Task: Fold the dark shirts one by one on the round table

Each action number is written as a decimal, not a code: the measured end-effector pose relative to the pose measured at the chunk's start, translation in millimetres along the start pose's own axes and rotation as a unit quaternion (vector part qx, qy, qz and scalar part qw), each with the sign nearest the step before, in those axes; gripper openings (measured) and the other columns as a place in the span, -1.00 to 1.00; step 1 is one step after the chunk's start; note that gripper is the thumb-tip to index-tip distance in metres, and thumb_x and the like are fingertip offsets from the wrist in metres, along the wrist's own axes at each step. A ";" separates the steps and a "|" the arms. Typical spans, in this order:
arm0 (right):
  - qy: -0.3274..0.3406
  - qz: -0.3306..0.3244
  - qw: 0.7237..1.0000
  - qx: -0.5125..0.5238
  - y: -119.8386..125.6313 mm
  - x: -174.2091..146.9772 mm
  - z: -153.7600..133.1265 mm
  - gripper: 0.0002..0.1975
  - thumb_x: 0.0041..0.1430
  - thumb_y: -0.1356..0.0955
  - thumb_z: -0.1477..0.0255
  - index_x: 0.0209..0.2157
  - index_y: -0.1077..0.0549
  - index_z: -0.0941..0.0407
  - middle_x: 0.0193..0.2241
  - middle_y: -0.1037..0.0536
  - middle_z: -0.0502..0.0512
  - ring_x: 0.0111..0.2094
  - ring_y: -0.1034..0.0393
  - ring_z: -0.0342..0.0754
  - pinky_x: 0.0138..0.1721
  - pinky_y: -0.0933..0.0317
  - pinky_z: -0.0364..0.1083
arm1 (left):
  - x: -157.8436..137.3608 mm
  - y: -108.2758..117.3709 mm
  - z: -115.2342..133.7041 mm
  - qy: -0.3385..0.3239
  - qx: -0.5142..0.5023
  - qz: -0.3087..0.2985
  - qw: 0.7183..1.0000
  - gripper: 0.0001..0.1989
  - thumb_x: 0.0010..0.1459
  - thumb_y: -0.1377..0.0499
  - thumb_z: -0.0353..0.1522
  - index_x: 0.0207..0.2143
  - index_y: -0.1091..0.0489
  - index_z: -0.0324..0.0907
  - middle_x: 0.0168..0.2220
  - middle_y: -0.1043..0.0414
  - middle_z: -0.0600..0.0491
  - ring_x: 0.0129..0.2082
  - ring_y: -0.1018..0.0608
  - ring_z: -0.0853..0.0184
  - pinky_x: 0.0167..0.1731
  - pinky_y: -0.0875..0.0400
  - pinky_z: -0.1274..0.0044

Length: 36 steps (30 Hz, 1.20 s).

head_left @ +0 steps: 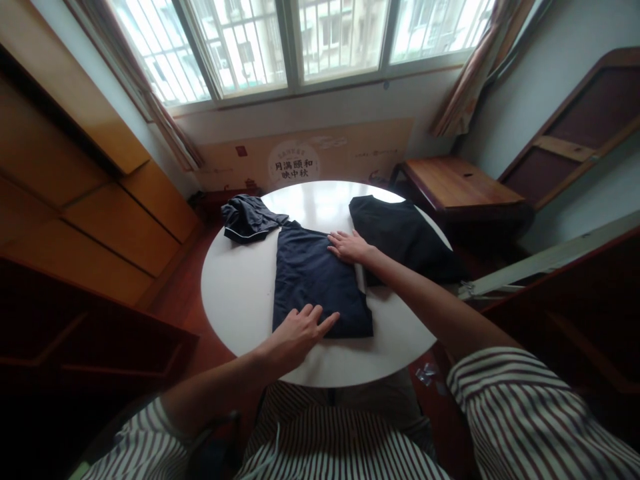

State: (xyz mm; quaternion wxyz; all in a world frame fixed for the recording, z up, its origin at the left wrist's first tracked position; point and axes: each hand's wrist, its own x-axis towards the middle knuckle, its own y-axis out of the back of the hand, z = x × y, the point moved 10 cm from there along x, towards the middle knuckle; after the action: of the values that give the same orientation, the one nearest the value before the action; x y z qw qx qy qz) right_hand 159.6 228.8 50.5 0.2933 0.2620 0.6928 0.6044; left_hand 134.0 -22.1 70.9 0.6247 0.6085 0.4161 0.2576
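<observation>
A dark navy garment [317,280], folded into a rough rectangle, lies flat on the round white table [235,293]. My left hand [303,330] rests at its near edge, fingers spread and thumb pointing right. At the far right edge of the same garment, my right hand [349,247] lies palm down with the fingers stretched out. Neither hand grips the cloth. Just to the right, partly behind my right forearm, a black garment [400,230] is laid out and reaches the table's right rim. A crumpled dark garment with white piping [250,219] sits at the far left.
Beyond the table on the right stands a low wooden table [460,181]. Wooden cabinets [125,220] line the left side. A printed banner [300,153] leans under the window. Small shiny scraps [426,373] lie low at the right, below the table's rim.
</observation>
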 end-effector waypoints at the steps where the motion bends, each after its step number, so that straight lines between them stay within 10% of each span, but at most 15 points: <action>1: -0.005 -0.004 1.000 0.001 -1.1 -0.8 0.4 -0.40 0.39 -0.06 0.19 0.37 -0.10 0.09 0.38 -0.06 0.16 0.37 0.07 0.17 0.31 0.20 0.33 | 2.1 0.3 -0.3 0.001 -0.001 -0.006 1.000 -0.10 -0.01 -0.04 -0.64 0.39 0.17 -0.17 0.00 -0.27 -0.13 -0.09 -0.37 0.18 -0.18 -0.37 0.45; 10: -0.004 0.001 0.999 0.040 -12.1 1.4 8.4 -0.37 0.39 -0.03 0.16 0.38 -0.05 0.13 0.40 0.02 0.13 0.38 0.11 0.19 0.28 0.03 0.31 | -14.8 -7.2 -23.8 0.089 0.020 0.008 0.996 -0.24 0.03 0.03 -0.69 0.33 0.00 -0.35 -0.13 -0.33 -0.14 -0.21 -0.42 0.23 -0.23 -0.38 0.46; 26: -0.011 0.005 1.000 -0.010 -0.2 -1.9 2.3 -0.43 0.40 -0.08 0.22 0.34 -0.15 0.14 0.37 -0.07 0.21 0.36 0.04 0.23 0.28 0.22 0.43 | 34.5 11.1 53.8 -0.125 0.053 0.142 0.980 -0.61 0.37 0.08 -0.50 0.20 -0.19 -0.44 -0.14 -0.39 -0.15 -0.21 -0.44 0.26 -0.33 -0.33 0.45; 36: 0.222 0.081 0.970 0.056 26.7 25.0 -128.2 -0.51 0.39 -0.13 0.35 0.29 -0.26 0.04 0.34 -0.17 0.08 0.36 0.01 0.08 0.32 0.09 0.21 | -55.7 6.5 -14.1 -0.019 -0.041 0.139 0.989 -0.45 0.27 -0.05 -0.46 0.30 -0.12 -0.27 -0.15 -0.36 -0.09 -0.18 -0.41 0.21 -0.14 -0.35 0.33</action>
State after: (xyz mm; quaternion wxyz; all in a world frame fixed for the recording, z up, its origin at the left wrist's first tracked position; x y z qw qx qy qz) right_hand 49.9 162.6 87.2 0.0672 0.1930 0.7497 0.6295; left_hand 94.4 -59.7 90.0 0.6153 0.6388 0.3047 0.3472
